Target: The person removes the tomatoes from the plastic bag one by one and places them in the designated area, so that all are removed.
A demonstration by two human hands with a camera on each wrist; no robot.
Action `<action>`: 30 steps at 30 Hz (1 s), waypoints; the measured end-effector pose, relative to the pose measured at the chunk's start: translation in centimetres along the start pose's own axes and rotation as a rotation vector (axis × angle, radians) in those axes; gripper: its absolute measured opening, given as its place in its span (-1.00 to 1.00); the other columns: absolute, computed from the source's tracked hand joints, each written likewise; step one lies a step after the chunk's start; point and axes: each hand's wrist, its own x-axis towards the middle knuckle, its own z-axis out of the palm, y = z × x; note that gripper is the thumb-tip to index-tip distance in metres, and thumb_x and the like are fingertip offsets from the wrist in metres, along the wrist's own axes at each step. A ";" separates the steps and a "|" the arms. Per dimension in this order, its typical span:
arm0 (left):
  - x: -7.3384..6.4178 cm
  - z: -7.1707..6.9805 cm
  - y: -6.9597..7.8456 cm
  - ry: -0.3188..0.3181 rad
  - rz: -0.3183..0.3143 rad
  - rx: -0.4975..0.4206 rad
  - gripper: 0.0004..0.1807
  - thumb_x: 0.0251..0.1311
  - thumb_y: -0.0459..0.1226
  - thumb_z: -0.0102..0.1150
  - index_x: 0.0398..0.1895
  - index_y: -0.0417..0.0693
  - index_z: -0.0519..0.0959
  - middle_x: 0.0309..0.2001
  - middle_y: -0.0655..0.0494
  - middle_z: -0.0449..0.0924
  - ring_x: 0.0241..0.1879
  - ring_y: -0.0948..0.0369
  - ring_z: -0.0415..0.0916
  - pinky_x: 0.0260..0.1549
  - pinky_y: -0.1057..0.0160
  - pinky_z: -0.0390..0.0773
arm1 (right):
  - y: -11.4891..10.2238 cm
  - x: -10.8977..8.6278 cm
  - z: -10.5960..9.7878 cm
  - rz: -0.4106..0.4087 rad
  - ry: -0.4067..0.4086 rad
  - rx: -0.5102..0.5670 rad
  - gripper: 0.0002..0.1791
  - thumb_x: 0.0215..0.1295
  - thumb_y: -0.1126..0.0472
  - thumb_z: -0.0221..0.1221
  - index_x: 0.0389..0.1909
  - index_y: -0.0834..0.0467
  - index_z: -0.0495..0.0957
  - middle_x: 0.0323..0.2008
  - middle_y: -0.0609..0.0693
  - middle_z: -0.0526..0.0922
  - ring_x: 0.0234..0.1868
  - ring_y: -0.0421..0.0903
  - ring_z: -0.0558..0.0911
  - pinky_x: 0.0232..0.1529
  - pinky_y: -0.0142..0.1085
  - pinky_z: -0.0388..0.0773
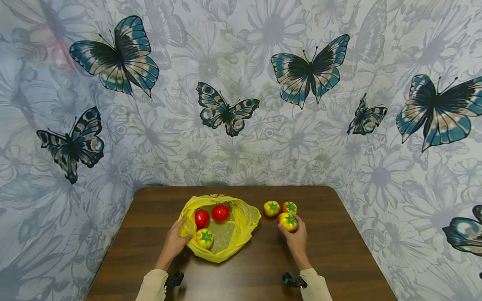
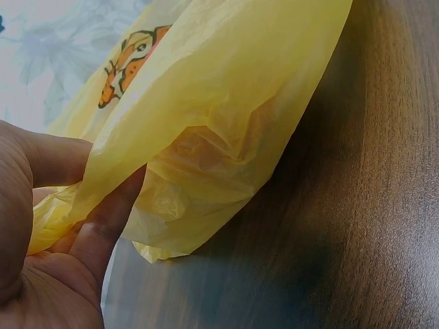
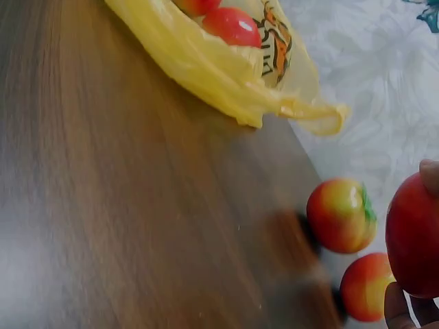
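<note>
A yellow plastic bag (image 1: 241, 234) lies on the table with its mouth spread wide. My left hand (image 1: 175, 240) pinches its left rim, the thin film passing between thumb and fingers (image 2: 113, 212). Inside the bag are two red tomatoes (image 1: 220, 213) and one red-and-yellow tomato (image 1: 204, 238) with a green star-shaped top. To the right of the bag, my right hand (image 1: 296, 240) grips another red-and-yellow tomato (image 1: 288, 222). Just beyond it sit two more tomatoes, one at the left (image 1: 271, 208) and one at the right (image 1: 289, 207), partly hidden behind the held one in the right wrist view.
The brown wood-grain table (image 1: 339, 259) ends at a wall covering (image 1: 226, 167) printed with flowers and butterflies. Dark bands with small devices (image 1: 293, 280) are strapped on both wrists. An orange-and-black animal print (image 2: 130, 65) shows on the bag's side.
</note>
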 end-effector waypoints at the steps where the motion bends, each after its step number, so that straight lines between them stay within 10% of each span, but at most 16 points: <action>1: 0.0 0.0 0.1 0.003 0.002 0.001 -0.19 0.07 -0.45 0.27 0.46 -0.26 0.22 0.44 -0.36 0.16 0.37 -0.29 0.21 0.32 -0.26 0.25 | 0.2 0.1 -0.1 0.003 0.005 0.003 -0.21 0.13 0.04 0.40 0.34 0.19 0.31 0.27 0.27 0.36 0.24 0.23 0.40 0.34 0.17 0.32; 30: -0.6 0.1 0.4 0.048 0.041 0.028 -0.19 0.02 -0.43 0.31 0.42 -0.24 0.28 0.38 -0.43 0.22 0.30 -0.37 0.25 0.24 -0.33 0.29 | 4.4 3.3 -3.7 0.100 0.096 -0.078 -0.23 0.21 0.07 0.34 0.36 0.23 0.26 0.28 0.35 0.32 0.25 0.27 0.35 0.34 0.18 0.22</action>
